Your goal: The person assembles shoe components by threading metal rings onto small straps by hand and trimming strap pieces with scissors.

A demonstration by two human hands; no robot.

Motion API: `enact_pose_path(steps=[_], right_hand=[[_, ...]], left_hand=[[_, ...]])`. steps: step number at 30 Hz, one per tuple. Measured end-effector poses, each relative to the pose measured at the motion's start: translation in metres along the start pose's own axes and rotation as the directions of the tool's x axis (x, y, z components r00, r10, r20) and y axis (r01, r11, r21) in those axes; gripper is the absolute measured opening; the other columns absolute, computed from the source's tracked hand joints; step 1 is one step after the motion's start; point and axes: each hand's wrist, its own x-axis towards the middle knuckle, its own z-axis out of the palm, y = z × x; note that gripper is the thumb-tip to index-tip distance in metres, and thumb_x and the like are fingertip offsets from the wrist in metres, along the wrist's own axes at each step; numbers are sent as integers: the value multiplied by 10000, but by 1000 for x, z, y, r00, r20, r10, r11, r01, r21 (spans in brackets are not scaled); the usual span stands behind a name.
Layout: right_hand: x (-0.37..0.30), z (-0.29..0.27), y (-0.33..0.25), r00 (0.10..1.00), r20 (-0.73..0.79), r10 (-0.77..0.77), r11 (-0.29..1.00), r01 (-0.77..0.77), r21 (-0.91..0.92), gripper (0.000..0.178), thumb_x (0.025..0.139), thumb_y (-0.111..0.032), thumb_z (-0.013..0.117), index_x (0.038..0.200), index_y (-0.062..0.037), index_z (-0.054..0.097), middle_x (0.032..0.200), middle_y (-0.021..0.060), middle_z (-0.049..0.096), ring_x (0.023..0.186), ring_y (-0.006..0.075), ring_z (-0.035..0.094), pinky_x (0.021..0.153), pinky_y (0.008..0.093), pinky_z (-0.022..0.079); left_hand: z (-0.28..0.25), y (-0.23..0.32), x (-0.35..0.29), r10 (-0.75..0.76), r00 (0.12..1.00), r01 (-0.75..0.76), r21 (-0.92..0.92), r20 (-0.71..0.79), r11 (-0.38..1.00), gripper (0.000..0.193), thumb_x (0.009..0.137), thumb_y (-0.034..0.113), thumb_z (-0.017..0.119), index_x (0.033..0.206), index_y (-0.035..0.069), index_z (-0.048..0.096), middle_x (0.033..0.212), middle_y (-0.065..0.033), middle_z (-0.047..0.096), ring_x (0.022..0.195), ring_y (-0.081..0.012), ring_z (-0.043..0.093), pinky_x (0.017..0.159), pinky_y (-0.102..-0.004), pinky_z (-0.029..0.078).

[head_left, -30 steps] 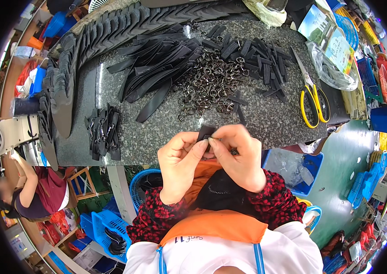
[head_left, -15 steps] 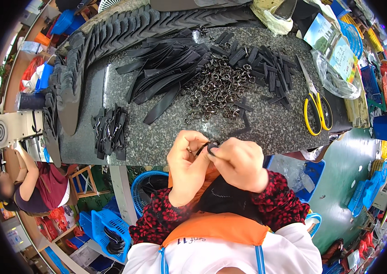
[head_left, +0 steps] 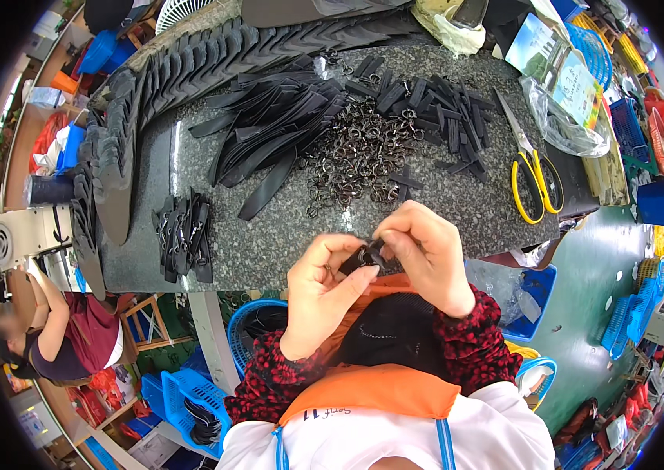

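Just over the table's front edge, my two hands meet at a short black strap (head_left: 357,258). My left hand (head_left: 325,294) pinches it between thumb and fingers. On its other end, the fingers of my right hand (head_left: 430,254) are closed; a small dark part between the fingertips is too small to make out. Beyond my hands lies a heap of dark metal snap hooks and rings (head_left: 363,153). Short black strips (head_left: 457,117) are scattered to its right. Long black strips (head_left: 269,125) are piled to its left. Several straps with metal hooks (head_left: 183,235) lie together at the table's left front.
Yellow-handled scissors (head_left: 535,176) lie at the right of the speckled stone table (head_left: 269,254). A row of overlapping dark pieces (head_left: 214,59) curves along the back and left. Below are blue baskets (head_left: 191,403). Another person (head_left: 73,329) sits at a machine on the left.
My hands have turned and the right one has opened out from its tight fist, so more of the black strap shows between them. The whole view has shifted slightly.
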Motion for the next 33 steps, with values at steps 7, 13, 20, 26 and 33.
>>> enact_pose_path(steps=[7, 13, 20, 26, 33], right_hand=[[4, -3, -15, 960, -16, -280, 928, 267, -260, 303, 659, -94, 799, 916, -49, 644, 870, 102, 579, 765, 281, 599, 631, 346, 495], [-2, 10, -2, 994, 21, -112, 987, 113, -113, 167, 746, -13, 716, 881, -7, 617, 802, 103, 571, 759, 263, 585, 683, 322, 480], [2, -10, 1, 984, 170, -51, 997, 60, -47, 184, 796, -117, 720, 862, 9, 604, 822, 127, 577, 765, 271, 600, 702, 333, 487], [-2, -17, -4, 934, 295, 204, 978, -207, -20, 288, 940, -158, 572, 716, 22, 547, 612, 103, 506, 519, 239, 496, 509, 335, 396], [-21, 6, -1, 967, 252, -28, 984, 70, -161, 173, 845, -150, 654, 752, -21, 585, 684, 134, 566, 630, 324, 586, 550, 403, 454]], left_hand=[[-9, -9, 0, 110, 987, -107, 27, -119, 994, 136, 905, -36, 580, 1040, -35, 563, 891, -64, 632, 789, -96, 630, 676, -203, 506], [-9, -18, -1, 261, 958, -218, 300, -115, 929, 110, 891, -5, 618, 999, -29, 608, 810, -46, 647, 745, -80, 623, 646, -212, 490], [-27, 12, 8, 59, 970, -184, 547, 237, 816, 134, 789, -41, 655, 908, 21, 660, 780, -74, 648, 700, -138, 611, 636, -260, 477], [-27, -9, 17, 437, 897, -311, 607, -67, 732, 194, 791, -19, 676, 981, 3, 643, 1062, -106, 590, 914, -182, 589, 775, -271, 486], [-25, -22, 12, -195, 978, 170, -265, -72, 949, 132, 940, 91, 579, 998, -10, 639, 872, -88, 661, 754, -126, 634, 603, -231, 520]])
